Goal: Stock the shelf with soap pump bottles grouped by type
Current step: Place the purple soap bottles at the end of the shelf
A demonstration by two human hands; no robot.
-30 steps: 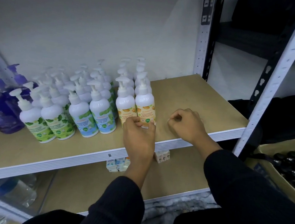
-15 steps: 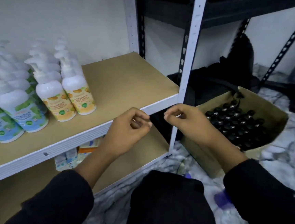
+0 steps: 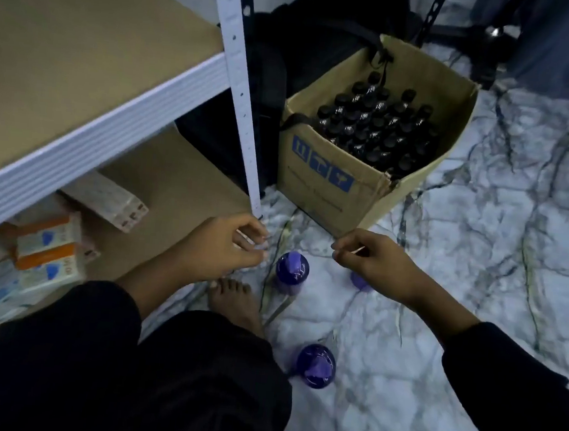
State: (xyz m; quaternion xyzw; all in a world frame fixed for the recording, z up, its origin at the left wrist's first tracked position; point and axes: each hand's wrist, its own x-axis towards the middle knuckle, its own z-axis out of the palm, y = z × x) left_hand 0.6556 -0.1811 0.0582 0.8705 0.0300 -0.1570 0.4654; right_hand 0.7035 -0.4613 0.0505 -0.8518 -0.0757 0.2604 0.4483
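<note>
Three purple soap pump bottles stand on the marble floor, seen from above: one [image 3: 292, 270] between my hands, one [image 3: 316, 366] nearer my knee, and a third [image 3: 359, 283] mostly hidden under my right hand. My left hand [image 3: 225, 248] hovers just left of the middle bottle, fingers loosely curled and holding nothing. My right hand [image 3: 365, 256] hangs above the hidden bottle, also loosely curled and holding nothing. The tan shelf board [image 3: 85, 43] at upper left shows bare wood in this view.
A cardboard box [image 3: 334, 185] of several dark-capped bottles sits on the floor right of the white shelf upright [image 3: 240, 91]. Small orange and white cartons [image 3: 45, 256] lie on the lower shelf. My bare foot [image 3: 237, 300] rests below the left hand. Dark bags lie behind the box.
My view has swung down and right, from the shelf with white pump bottles to the floor. Both hands dropped from the shelf edge to just above the purple bottles.
</note>
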